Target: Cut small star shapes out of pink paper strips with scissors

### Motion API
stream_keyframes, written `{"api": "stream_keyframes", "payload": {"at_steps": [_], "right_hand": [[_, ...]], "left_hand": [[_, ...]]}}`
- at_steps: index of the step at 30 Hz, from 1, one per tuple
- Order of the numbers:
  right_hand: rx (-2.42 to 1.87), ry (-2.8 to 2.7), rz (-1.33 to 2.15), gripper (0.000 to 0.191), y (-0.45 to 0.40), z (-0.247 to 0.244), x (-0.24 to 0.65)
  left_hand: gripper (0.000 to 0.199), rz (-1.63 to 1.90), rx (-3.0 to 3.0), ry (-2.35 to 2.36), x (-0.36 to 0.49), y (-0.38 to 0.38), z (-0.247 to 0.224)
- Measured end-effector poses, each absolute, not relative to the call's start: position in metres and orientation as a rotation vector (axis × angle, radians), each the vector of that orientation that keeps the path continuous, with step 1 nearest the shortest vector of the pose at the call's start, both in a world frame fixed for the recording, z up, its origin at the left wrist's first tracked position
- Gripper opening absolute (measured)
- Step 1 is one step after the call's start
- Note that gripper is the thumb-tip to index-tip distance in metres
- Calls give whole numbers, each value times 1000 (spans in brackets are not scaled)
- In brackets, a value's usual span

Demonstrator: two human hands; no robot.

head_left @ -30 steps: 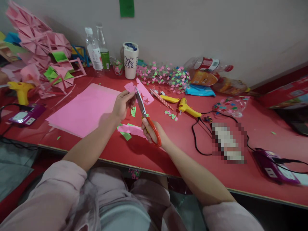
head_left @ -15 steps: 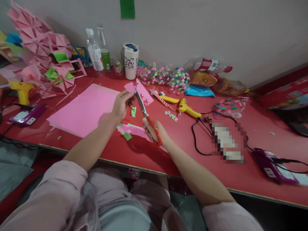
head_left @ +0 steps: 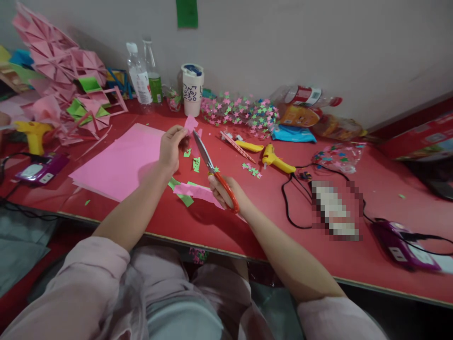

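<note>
Between the fingers of my left hand (head_left: 171,146) is a strip of pink paper (head_left: 191,123), its end sticking up past the fingertips. My right hand (head_left: 226,191) is wrapped round the red handles of a pair of scissors (head_left: 205,153). The scissor blades look closed, and their tip points up and left, just beside the pink paper. Below my hands lie green paper scraps (head_left: 196,164) and a long pink offcut (head_left: 198,192). A stack of pink paper sheets (head_left: 116,160) lies under and left of my left forearm.
Small paper stars (head_left: 252,170), a yellow cutter (head_left: 249,146) and a yellow glue gun (head_left: 278,160) with a black cord lie to the right. Behind stand a cup (head_left: 193,92) and bottles (head_left: 140,78). Folded pink paper shapes (head_left: 53,56) pile up at left.
My left hand has moved left with the pink paper, away from the scissors. The larger pink piece with star-shaped cutouts is now mostly out of sight. My right hand has barely moved.
</note>
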State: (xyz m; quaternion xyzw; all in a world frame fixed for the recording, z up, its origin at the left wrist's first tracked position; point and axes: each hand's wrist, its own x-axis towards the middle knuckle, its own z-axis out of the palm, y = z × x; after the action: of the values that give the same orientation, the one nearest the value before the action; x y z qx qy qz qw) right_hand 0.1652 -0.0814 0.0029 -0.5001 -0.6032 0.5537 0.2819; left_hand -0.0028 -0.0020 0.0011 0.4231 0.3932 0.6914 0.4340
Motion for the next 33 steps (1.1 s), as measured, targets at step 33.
{"api": "stream_keyframes", "payload": {"at_steps": [33], "right_hand": [[-1334,-1760,1453,41,-73,2,176]], "left_hand": [[10,1565,1230,1006,-8,-3,4]]}}
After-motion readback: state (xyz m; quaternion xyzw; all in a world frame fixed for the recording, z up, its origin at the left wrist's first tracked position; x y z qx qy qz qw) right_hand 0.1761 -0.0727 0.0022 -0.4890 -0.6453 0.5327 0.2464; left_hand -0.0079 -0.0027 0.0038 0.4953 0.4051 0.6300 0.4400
